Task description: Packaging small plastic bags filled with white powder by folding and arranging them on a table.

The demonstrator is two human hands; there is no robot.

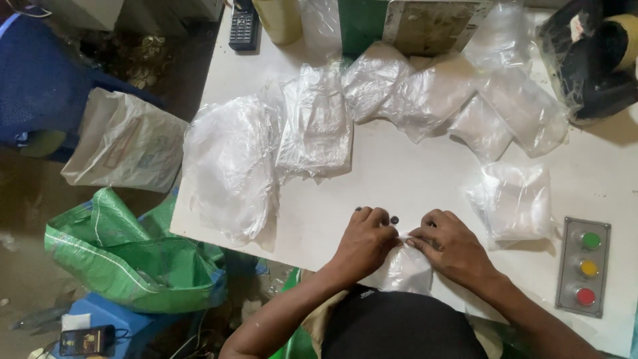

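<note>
We see the left hand [364,242] and the right hand [452,247] side by side at the near edge of the white table [412,179], fingers curled in and pinching the top of a small clear plastic bag [404,269] that lies between them, just in front of the person's dark shirt. Both hands grip it; what the bag holds looks pale, though we cannot tell for sure. A few small dark round bits [394,220] sit just beyond the left fingertips. Further right lies another filled clear bag [515,199], and beside it a grey control box with green, yellow and red buttons [584,266]. Across the table's far half spread loose clear plastic bags [312,126]. Left of the table, on the floor, sit a green woven sack [126,256] and a white paper sack [126,143].
</note>
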